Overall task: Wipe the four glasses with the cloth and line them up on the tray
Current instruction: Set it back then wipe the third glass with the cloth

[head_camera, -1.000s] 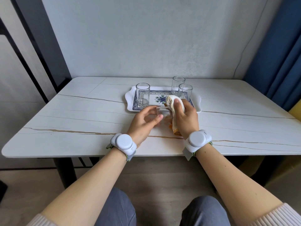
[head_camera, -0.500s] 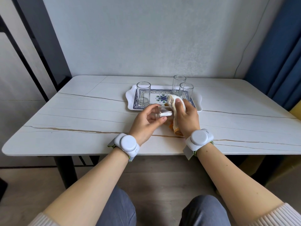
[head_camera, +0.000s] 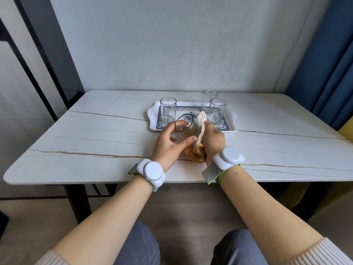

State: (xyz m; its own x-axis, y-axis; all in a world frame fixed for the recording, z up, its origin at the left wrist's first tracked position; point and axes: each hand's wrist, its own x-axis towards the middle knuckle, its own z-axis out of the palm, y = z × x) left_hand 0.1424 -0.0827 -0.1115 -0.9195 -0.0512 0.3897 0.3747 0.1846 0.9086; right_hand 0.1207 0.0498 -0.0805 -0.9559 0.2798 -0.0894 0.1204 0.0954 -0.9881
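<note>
1. We hold the fourth drinking glass [head_camera: 184,129] at centre frame, above the table [head_camera: 95,142] and just below the tray's [head_camera: 152,113] lower edge. It is tipped on its side, the long axis running left to right and the open mouth turned to the left and toward us.
2. Our left hand [head_camera: 172,146] is curled round the glass: the thumb lies along its lower side and the fingers wrap the far side near the rim.
3. Our right hand [head_camera: 212,138] grips the cream, orange-edged cloth [head_camera: 198,148], closed tight on it. The cloth is pressed against the base end of the glass, which faces right.
4. Three glasses stand upright on the tray: one at left [head_camera: 168,111], two at right [head_camera: 209,101] [head_camera: 217,110], with a gap between them.
5. We judge that gap lies just above the held glass, and the left hand is nearer to it.
</note>
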